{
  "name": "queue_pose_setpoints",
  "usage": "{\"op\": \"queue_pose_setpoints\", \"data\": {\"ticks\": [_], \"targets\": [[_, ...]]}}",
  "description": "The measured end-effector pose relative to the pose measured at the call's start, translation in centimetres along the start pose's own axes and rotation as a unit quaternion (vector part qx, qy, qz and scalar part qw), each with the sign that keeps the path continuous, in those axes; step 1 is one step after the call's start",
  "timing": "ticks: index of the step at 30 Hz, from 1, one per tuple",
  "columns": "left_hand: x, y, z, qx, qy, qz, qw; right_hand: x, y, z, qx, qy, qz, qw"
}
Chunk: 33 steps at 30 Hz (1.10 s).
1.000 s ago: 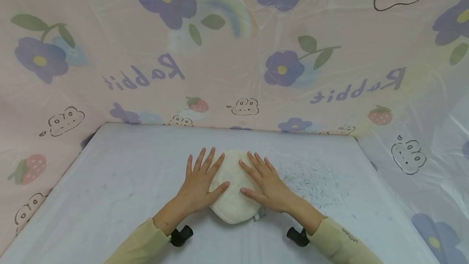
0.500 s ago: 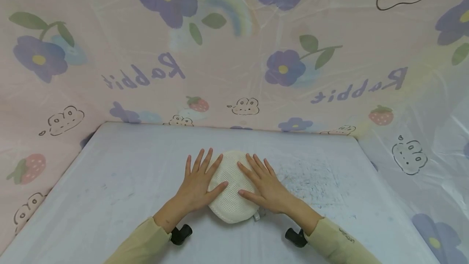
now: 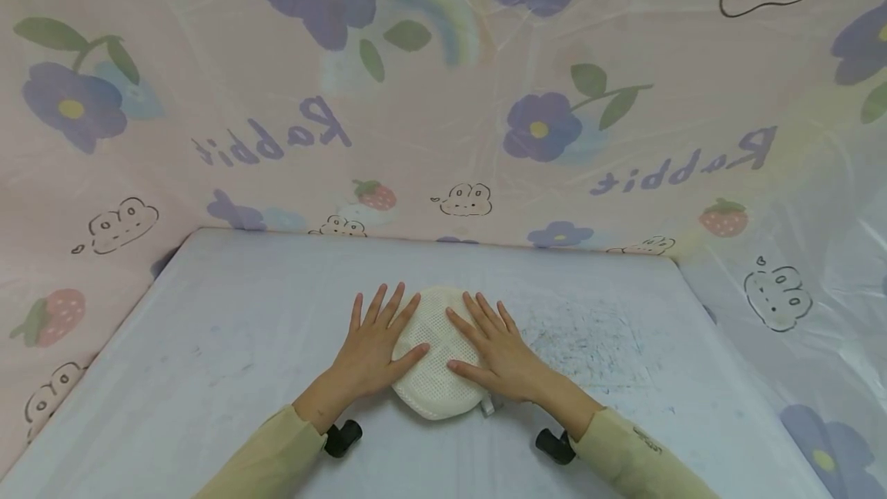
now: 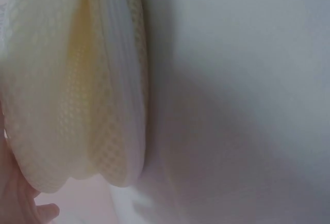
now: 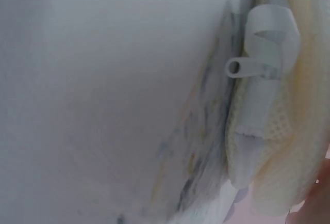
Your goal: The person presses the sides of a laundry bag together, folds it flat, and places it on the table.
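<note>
A cream mesh laundry bag (image 3: pixel 436 391), rounded and puffed, sits on the white table in the head view. My left hand (image 3: pixel 367 349) rests on its left side with fingers spread and straight. On the opposite side lies my right hand (image 3: pixel 509 356), its fingers spread and its thumb pointing across the top of the bag. Seen from the left wrist, the bag's side (image 4: pixel 41 90) has a deep fold and a pale zipper band (image 4: pixel 126 79). The right wrist view shows a white zipper pull (image 5: pixel 245 67) at the bag's edge.
The white tabletop (image 3: pixel 256 283) carries dark scuff marks (image 3: pixel 589 349) right of the bag. Black wrist-worn pieces (image 3: pixel 343 438) show beneath the sleeves. A pink flower-printed curtain (image 3: pixel 430 129) stands along the back and both sides.
Both hands stay spread on the bag, with only a tiny shift in the head view. The bag's mesh top looks a little flatter and more creased.
</note>
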<state>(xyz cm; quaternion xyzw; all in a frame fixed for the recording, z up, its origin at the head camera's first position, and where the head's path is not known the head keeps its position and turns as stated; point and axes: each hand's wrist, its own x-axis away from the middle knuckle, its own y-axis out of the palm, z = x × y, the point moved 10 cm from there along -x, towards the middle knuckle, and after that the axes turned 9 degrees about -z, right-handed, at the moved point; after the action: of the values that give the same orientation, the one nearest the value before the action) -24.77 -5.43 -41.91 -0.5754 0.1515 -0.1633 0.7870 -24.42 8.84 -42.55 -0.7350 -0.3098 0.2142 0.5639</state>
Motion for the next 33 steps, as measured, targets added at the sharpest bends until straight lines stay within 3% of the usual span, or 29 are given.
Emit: {"op": "queue_pose_setpoints", "data": {"ticks": [14,33], "targets": [[-0.5,1.5,-1.1,-0.006,-0.013,-0.022,0.9997,-0.8,1.5,0.9,0.006,0.011,-0.017,1.000],[0.2,2.8,-0.6,-0.037,0.020,-0.044,0.9981,-1.0,2.2,0.5,0.011,0.012,-0.050,0.999]]}}
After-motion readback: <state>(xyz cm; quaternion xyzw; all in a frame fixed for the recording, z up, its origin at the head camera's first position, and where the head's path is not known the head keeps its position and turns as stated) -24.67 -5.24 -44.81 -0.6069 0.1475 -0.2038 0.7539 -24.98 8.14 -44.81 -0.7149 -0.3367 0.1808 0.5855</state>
